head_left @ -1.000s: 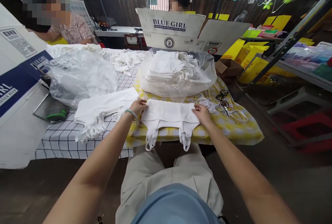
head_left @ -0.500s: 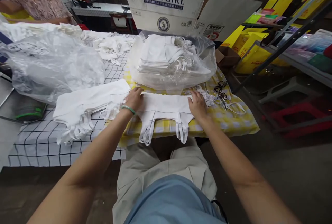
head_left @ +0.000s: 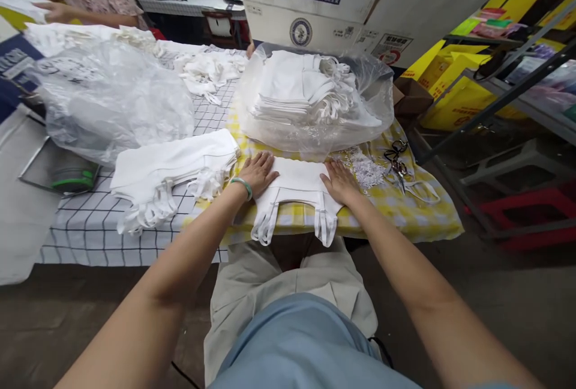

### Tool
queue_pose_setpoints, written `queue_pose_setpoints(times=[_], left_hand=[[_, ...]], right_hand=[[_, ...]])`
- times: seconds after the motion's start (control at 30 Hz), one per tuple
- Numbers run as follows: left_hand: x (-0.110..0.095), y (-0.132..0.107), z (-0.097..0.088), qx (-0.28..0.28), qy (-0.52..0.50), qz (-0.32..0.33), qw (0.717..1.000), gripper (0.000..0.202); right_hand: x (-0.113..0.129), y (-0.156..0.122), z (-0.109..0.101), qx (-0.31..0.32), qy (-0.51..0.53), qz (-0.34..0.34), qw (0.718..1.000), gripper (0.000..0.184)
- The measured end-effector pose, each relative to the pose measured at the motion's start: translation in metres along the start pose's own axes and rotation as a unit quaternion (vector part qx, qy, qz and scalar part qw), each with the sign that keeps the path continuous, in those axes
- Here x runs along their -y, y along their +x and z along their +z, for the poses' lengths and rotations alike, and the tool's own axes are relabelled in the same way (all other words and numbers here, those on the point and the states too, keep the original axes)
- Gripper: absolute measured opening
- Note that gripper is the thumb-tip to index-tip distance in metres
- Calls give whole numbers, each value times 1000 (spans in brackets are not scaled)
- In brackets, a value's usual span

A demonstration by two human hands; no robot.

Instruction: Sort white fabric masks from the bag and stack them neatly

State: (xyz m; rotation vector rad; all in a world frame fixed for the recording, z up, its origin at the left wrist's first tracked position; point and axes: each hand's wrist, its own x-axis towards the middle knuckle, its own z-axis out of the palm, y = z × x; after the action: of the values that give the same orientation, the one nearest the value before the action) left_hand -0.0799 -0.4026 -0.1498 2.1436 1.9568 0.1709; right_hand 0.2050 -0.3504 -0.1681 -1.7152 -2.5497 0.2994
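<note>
A white camisole-like top [head_left: 299, 176] lies flat on the yellow checked cloth in front of me, its two looped straps pointing towards me and hanging at the table edge. My left hand [head_left: 258, 174], with a green bangle at the wrist, rests palm down on its left side, fingers spread. On its right side my right hand [head_left: 339, 182] lies flat, fingers stretched out and thumb apart. Left of my left hand sits a stack of similar white tops [head_left: 173, 161], straps bunched. Behind the flat top, more white tops [head_left: 292, 86] are piled in a clear plastic bag [head_left: 310, 137].
Scissors [head_left: 396, 161] and white thread scraps [head_left: 368, 168] lie at the right. A crumpled plastic bag [head_left: 117, 101] covers the left of the table. Cardboard boxes [head_left: 315, 11] stand behind. Another person's arm [head_left: 63, 14] is at far left; a metal rack [head_left: 508, 89] stands right.
The top now lies nearer my body's centre line as the view has turned slightly left. My hands have settled flatter on its sides, the left fingers spreading.
</note>
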Motion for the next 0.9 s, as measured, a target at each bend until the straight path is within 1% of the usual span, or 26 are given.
queue_pose_setpoints(times=[0.03,0.1,0.17,0.2,0.23,0.27,0.33,0.37,0.4,0.47,0.5,0.57,0.63,0.7,0.73,0.8,0.9], left_hand=[[-1,-10,-5,-23,-18,2,1000,62],[2,-39,-16,-105,-75,8,992,55],[15,-76,-28,-201,-145,2,969,47],[27,-94,-33,-245,-175,-10,954,43],[42,-112,-39,-288,-195,-33,937,39],[62,-127,-44,-331,-203,-67,919,35],[110,-149,-56,-398,-188,-163,883,31],[136,-156,-62,-416,-169,-218,867,31],[161,-160,-68,-420,-146,-270,854,31],[206,-161,-79,-391,-100,-351,845,33],[224,-158,-82,-362,-82,-378,848,32],[248,-150,-87,-300,-64,-412,858,30],[263,-139,-87,-256,-68,-431,863,27],[272,-129,-84,-245,-76,-441,860,25],[276,-126,-82,-251,-79,-445,856,27],[282,-121,-79,-269,-88,-449,847,29],[285,-118,-78,-307,-85,-437,841,21]], right_hand=[[1,-2,-2,-2,-3,2,1000,63],[8,-7,-9,-39,-17,-10,999,59],[27,-10,-18,-117,-21,-54,991,50],[41,-10,-23,-155,-7,-89,984,45],[59,-9,-27,-184,23,-126,975,39],[81,-5,-30,-197,65,-166,964,33],[129,11,-32,-185,160,-231,941,25],[154,23,-31,-166,199,-253,932,22],[179,37,-28,-145,225,-262,927,19],[223,72,-22,-111,235,-248,933,17],[241,92,-18,-103,224,-230,941,18],[269,129,-10,-98,188,-180,961,19],[288,158,-4,-90,147,-132,976,23],[300,175,3,-74,119,-103,985,29],[304,179,6,-71,109,-101,986,29],[308,180,10,-84,91,-114,986,24],[311,174,15,-126,76,-152,977,16]])
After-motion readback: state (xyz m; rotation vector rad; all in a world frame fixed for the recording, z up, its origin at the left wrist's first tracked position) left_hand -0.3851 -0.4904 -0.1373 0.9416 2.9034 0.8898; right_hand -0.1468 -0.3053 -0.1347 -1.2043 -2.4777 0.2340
